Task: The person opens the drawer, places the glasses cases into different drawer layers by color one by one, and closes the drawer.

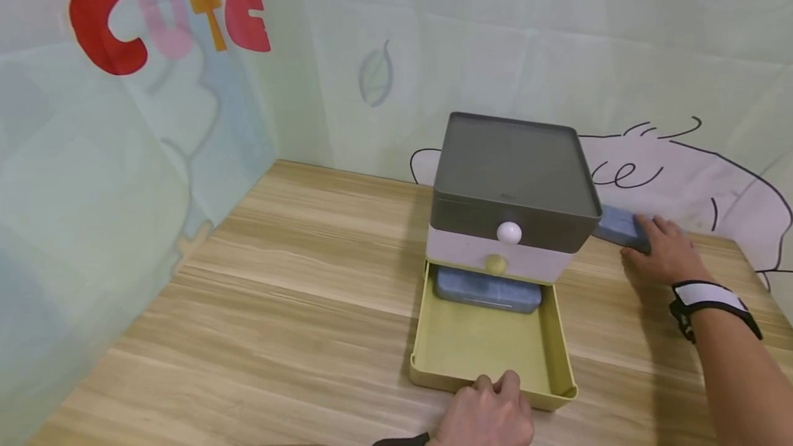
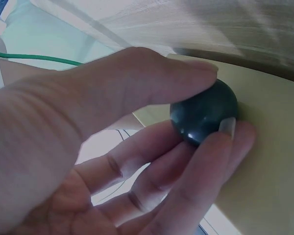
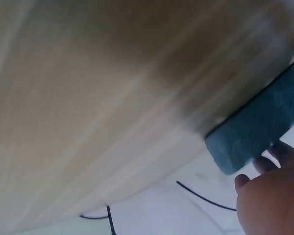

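Note:
A small desktop drawer unit [image 1: 517, 167] stands on the table, its bottom yellow drawer [image 1: 483, 346] pulled out toward me. My left hand [image 1: 486, 415] pinches that drawer's dark round knob [image 2: 201, 115] between thumb and fingers, as the left wrist view shows. Inside the drawer, at the back, lies a blue flat case [image 1: 486, 289], partly under the tier above. To the right of the unit my right hand [image 1: 669, 253] holds a second blue, oblong case [image 3: 259, 127] on the table, thumb on the near side and fingers on the far side. The unit hides its left end in the head view.
Above the yellow drawer are a pink drawer [image 1: 458, 246] and a grey top drawer [image 1: 458, 215], both pushed in. Wood-grain table [image 1: 279, 294] extends left of the unit. A printed cloth [image 1: 347, 88] hangs behind and along the left side.

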`<state>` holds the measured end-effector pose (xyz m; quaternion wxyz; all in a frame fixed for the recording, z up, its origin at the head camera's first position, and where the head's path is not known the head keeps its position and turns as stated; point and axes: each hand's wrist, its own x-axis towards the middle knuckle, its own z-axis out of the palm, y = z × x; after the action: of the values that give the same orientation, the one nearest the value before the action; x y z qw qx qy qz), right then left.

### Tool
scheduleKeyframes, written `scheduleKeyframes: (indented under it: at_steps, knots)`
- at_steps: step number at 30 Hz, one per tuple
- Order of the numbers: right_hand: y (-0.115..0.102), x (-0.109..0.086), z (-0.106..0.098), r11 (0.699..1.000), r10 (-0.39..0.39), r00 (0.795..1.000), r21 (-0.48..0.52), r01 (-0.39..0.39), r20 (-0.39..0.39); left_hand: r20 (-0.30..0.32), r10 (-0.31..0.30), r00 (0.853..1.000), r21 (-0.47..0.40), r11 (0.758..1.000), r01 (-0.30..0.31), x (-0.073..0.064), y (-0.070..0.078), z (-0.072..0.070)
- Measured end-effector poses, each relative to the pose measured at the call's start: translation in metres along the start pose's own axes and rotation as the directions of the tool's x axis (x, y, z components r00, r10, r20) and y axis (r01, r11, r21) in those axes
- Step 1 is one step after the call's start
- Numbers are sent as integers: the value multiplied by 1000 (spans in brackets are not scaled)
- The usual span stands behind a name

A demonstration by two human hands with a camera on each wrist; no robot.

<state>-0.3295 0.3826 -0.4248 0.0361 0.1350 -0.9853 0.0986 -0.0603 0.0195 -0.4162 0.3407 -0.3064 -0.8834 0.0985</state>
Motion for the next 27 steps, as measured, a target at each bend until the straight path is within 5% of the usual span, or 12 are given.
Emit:
scheduleKeyframes:
  at_steps: [7, 27]
  knots:
    - [0, -4, -3, 1000, 31, 1000, -2, -31, -2, 46, 12, 999, -5, 1000, -12, 0, 0, 0]
    - [-8, -14, -6, 998, -55, 998, -31, 54, -34, 4, 9, 1000, 30, 1000, -9, 0, 0, 2]
